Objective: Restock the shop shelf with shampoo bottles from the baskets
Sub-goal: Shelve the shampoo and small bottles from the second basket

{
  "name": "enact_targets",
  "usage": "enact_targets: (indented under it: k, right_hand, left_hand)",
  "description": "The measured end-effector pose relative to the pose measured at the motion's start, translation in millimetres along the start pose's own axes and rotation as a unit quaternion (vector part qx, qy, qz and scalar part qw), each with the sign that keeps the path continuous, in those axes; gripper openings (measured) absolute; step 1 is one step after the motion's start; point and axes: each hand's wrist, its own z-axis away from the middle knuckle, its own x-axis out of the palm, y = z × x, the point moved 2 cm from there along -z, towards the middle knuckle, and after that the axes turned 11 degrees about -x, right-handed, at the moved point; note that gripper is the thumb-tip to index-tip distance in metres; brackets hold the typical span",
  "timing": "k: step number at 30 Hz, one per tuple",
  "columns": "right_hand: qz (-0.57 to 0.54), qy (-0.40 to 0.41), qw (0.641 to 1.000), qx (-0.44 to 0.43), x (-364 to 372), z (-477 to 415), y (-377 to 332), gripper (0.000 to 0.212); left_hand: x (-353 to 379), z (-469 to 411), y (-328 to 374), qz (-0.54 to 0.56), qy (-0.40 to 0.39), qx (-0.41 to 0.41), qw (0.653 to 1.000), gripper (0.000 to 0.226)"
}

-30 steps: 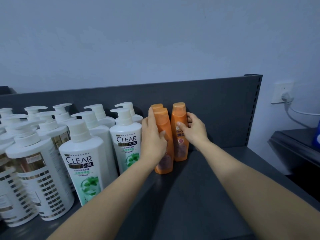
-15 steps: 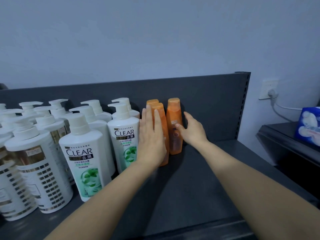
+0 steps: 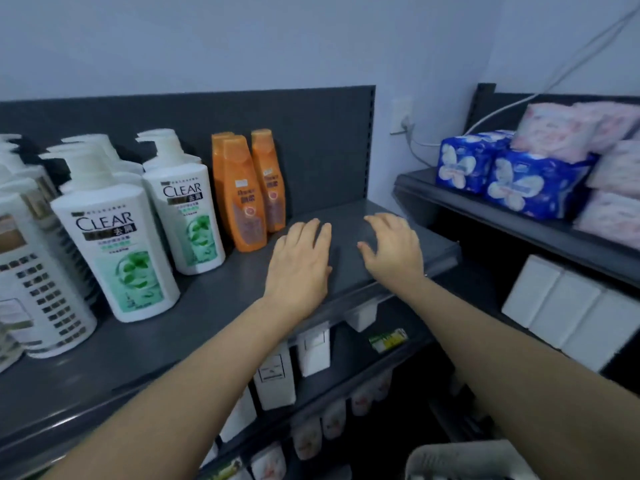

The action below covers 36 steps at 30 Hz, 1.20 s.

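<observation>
On the shelf [image 3: 207, 306] the pump bottles [image 3: 117, 251] stand in rows at the left, and just right of them three capped bottles [image 3: 242, 199] stand near the back panel [image 3: 322, 150]. The left hand [image 3: 299, 265] and right hand [image 3: 393, 251] are side by side over the shelf's right part, in front of the capped bottles. Further right, packs [image 3: 519, 181] sit on a neighbouring shelf [image 3: 485, 216].

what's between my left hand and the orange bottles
Nothing: the head view shows only a narrow strip of bare dark shelf between the left hand and the orange bottles.
</observation>
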Motion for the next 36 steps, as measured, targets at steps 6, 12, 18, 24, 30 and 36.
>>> enact_targets:
  k: [6,12,18,24,30,36]
  right_hand:
    - [0.064,0.037,0.996,0.04,-44,105,25,0.037]
    - [0.099,-0.032,0.988,0.11,-49,208,52,0.036]
    - [0.092,-0.124,0.974,0.163,-40,294,76,0.036]
    - [0.044,-0.245,0.939,0.237,-21,366,115,0.033]
    - [0.007,-0.38,0.889,0.255,-6,420,148,0.042]
    - [-0.015,-0.456,0.84,0.293,22,470,182,0.038]
  left_hand:
    - [13,50,63,0.036,-0.023,0.075,0.996,0.069]
    - [56,105,124,0.084,-0.114,0.144,0.979,0.064]
    - [113,162,171,0.049,-0.228,0.176,0.956,0.067]
    - [169,210,212,0.019,-0.335,0.179,0.925,0.071]
    - [225,256,241,0.008,-0.422,0.136,0.896,0.058]
    - [264,297,268,0.021,-0.503,0.066,0.862,0.057]
